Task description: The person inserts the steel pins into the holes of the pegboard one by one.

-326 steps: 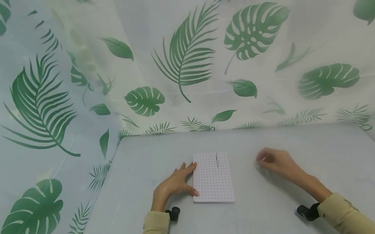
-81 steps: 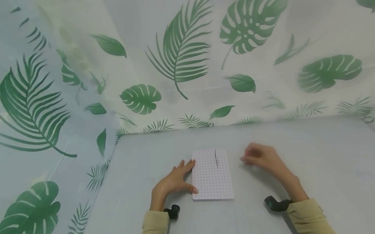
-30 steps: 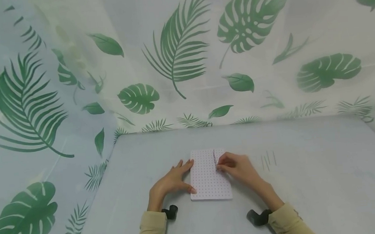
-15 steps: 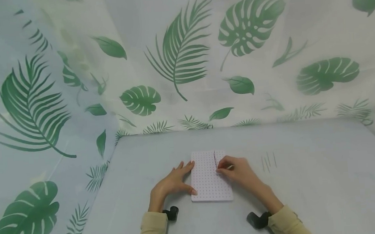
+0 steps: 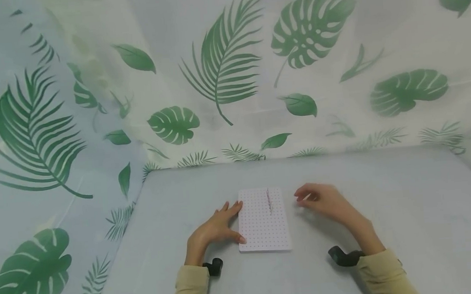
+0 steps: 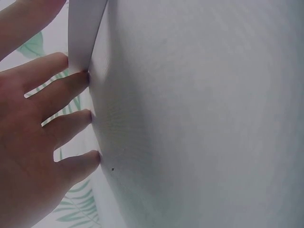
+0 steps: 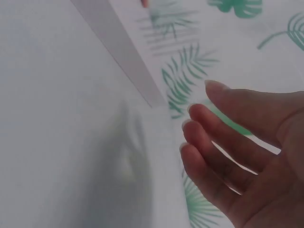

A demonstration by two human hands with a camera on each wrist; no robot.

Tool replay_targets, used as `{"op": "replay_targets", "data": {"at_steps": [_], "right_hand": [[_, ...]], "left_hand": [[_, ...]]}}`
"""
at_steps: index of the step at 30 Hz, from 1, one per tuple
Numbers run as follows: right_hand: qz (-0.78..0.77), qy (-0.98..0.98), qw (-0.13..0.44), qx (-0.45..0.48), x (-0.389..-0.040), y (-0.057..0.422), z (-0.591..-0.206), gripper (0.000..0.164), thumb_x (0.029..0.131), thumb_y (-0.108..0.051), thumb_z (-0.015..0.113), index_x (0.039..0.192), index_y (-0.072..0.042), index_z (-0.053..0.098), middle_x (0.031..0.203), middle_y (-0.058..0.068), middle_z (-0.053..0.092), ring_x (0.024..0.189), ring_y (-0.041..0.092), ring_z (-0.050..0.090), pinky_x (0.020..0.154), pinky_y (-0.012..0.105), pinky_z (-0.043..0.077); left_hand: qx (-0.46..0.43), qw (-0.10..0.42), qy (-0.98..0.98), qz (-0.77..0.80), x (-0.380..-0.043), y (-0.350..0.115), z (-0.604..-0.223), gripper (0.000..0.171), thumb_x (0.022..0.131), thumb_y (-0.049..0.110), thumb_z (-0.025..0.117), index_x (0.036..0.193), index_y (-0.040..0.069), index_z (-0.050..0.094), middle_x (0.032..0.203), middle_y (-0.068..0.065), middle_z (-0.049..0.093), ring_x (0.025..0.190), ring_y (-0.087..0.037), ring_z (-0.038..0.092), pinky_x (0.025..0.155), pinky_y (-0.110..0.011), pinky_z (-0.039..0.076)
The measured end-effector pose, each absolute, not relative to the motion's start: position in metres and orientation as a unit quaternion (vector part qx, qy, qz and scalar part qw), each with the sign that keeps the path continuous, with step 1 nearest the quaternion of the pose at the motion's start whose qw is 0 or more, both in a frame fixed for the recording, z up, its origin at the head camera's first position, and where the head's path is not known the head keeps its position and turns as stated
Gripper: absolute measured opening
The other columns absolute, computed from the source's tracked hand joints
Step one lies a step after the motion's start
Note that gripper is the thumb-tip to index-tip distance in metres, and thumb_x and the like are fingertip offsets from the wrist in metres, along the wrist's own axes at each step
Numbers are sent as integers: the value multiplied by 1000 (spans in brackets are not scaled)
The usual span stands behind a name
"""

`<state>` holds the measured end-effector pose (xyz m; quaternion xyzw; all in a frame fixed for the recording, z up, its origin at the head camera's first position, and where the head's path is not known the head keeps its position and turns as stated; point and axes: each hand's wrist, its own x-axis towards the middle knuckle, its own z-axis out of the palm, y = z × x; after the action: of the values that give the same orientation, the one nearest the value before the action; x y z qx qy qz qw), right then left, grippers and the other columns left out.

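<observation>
The left hand's [image 5: 213,233] fingers [image 6: 61,91] spread wide; the right hand [image 5: 323,202] hovers, fingers loosely bent.

Passage beside the perforated board [image 5: 262,231]
We find a gap toward the right hand [image 5: 323,201]; the left hand [image 5: 212,228] bars the left edge, thin sticks [image 5: 269,201] the upper right part.

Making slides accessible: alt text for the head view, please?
A person's left hand touches the left edge of a white dotted board bearing thin pins. The right hand hovers, empty, right of the board, above a pale table; leaf-print fabric hangs behind.
</observation>
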<state>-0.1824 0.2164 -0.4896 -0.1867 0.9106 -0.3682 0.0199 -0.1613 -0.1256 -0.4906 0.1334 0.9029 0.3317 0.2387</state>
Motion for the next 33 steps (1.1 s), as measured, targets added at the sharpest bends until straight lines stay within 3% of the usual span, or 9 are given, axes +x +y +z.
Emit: {"op": "replay_targets", "data": {"at_steps": [10,22,33], "right_hand": [[-377,916,30,-137,-185,243,-483,24,92,-13,76,114,-6,74,95,5,76,81,17,68,59,28,54],[-367,922,32,-119,-185,261,-486,26,92,-13,75,116,-4,73,100,11,76,86,22,72,66,29,55],[-339,935,51,-96,-182,275,-484,28,94,-19,74,117,-3,73,103,14,75,88,25,70,65,31,53]], "left_hand": [[124,240,905,329,-162,-127,-494,104,76,28,91,162,20,34,171,-12,21,155,-54,10,124,-69,15],[120,236,906,330,-160,-132,-490,103,75,26,91,162,17,36,171,-17,21,154,-56,11,122,-72,16],[128,238,903,335,-162,-129,-493,104,76,26,91,162,19,34,171,-11,23,157,-49,10,124,-68,14]]}}
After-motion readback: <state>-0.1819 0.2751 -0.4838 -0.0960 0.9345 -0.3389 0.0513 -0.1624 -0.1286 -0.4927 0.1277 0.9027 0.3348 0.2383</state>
